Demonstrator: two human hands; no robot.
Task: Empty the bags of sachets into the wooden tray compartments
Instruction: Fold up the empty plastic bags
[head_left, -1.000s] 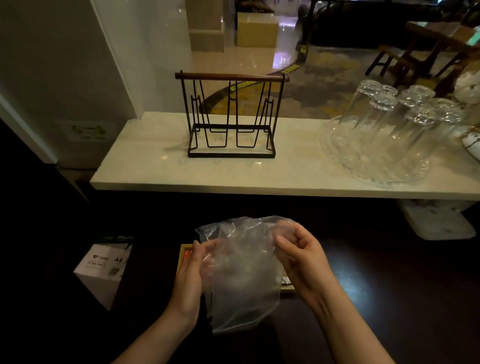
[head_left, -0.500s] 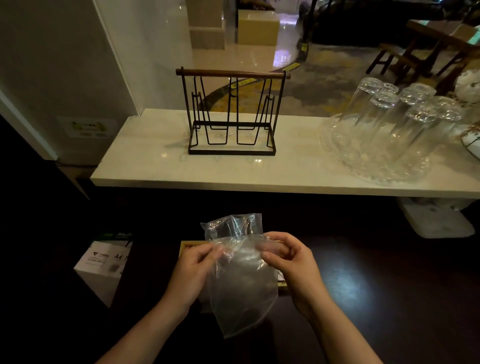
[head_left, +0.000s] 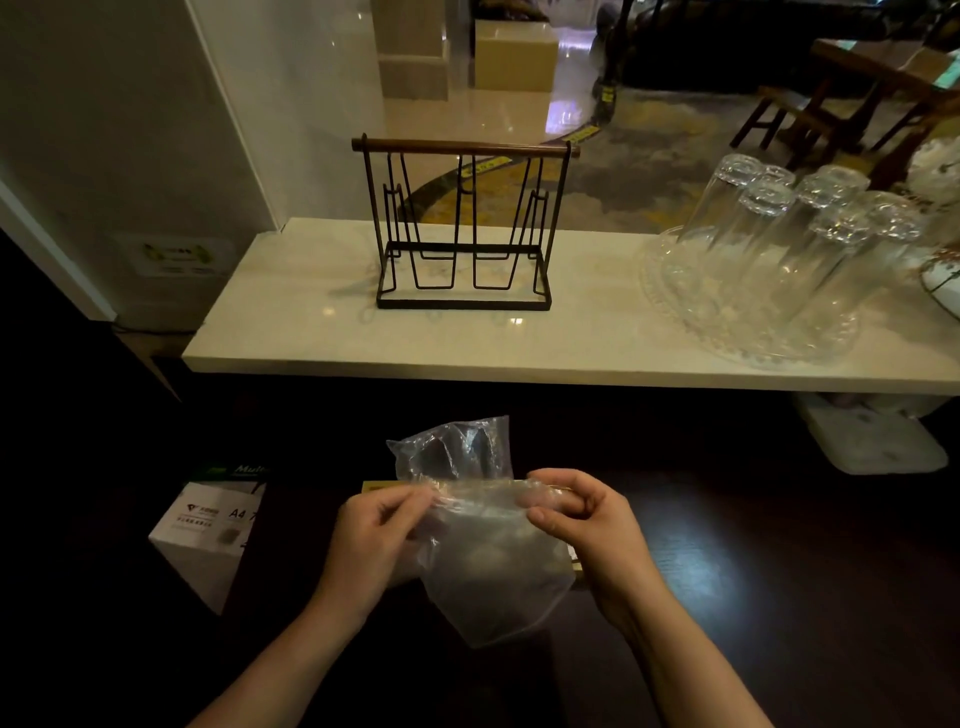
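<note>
Table (head_left: 727, 597) is lying dark, so the tray (head_left: 375, 488) is showing only as a pale edge behind the bag (head_left: 483, 551); compartments hidden. Bag is hanging clear, seemingly empty, above the tray. Left hand (head_left: 374, 535) and right hand (head_left: 587, 525) are both pinching its folded top, fingers (head_left: 415, 501) narrow. Risk: slick film slipping free, or an unseen sachet missing its compartment.

One clear plastic bag (head_left: 488, 551), one wire rack (head_left: 464, 228), one paper box (head_left: 208, 530), and two hands.
</note>
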